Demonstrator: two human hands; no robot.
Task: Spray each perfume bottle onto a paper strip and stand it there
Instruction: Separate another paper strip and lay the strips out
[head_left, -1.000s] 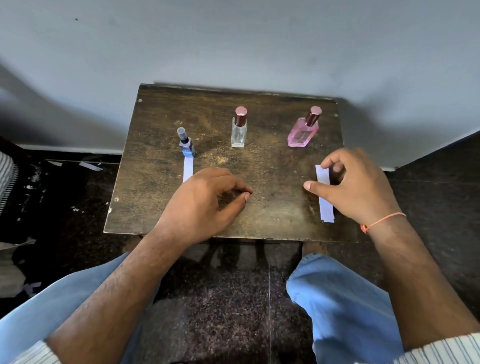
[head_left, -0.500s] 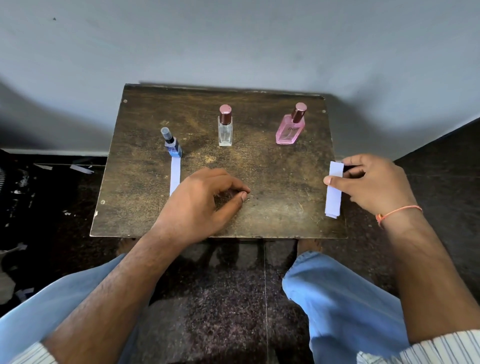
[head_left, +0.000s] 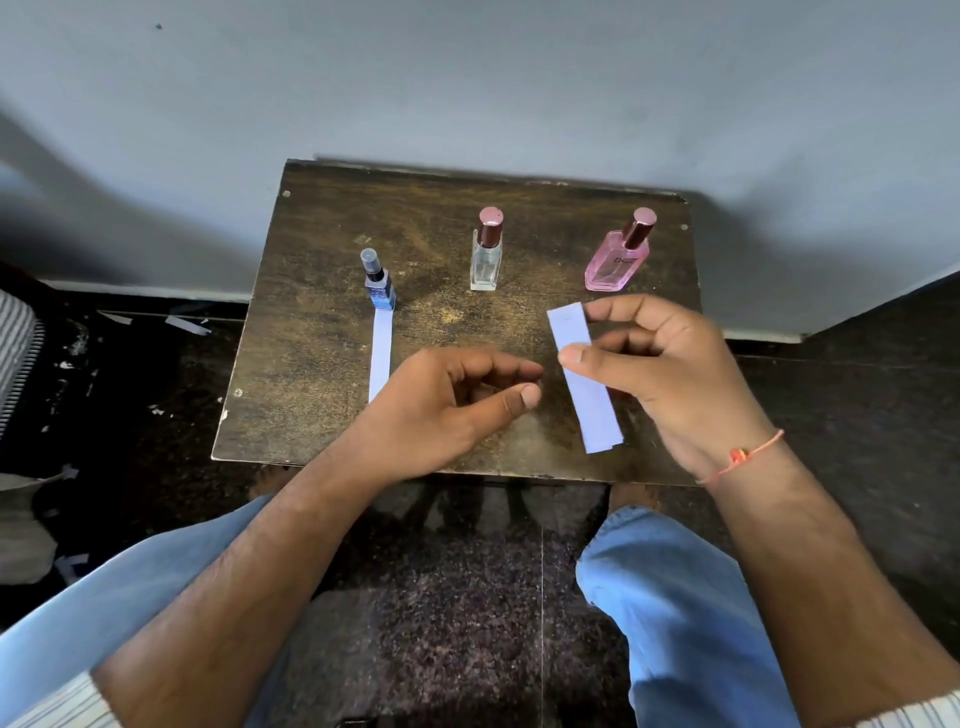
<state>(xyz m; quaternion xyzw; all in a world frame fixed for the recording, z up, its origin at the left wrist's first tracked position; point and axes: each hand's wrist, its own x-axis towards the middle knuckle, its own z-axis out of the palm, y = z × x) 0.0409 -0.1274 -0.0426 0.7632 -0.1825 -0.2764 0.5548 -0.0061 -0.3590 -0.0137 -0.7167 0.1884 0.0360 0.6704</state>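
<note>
Three perfume bottles stand on a small dark wooden table (head_left: 311, 291). The small blue bottle (head_left: 379, 291) stands at the left on the far end of a paper strip (head_left: 380, 358). A clear bottle (head_left: 487, 260) with a maroon cap is in the middle, and a pink bottle (head_left: 618, 260) is at the right, neither on paper. My right hand (head_left: 675, 379) pinches a second paper strip (head_left: 584, 379) between thumb and fingers, above the table's right part. My left hand (head_left: 447, 410) rests near the table's front edge, fingers loosely curled, holding nothing.
The table stands against a grey wall (head_left: 467, 78). Dark floor (head_left: 156, 389) surrounds it, with paper scraps at the left. My knees in blue trousers (head_left: 675, 597) are below the table's front edge.
My right hand lifted the paper strip off the table's right edge and carried it left, in over the table. My left hand stayed in place.
</note>
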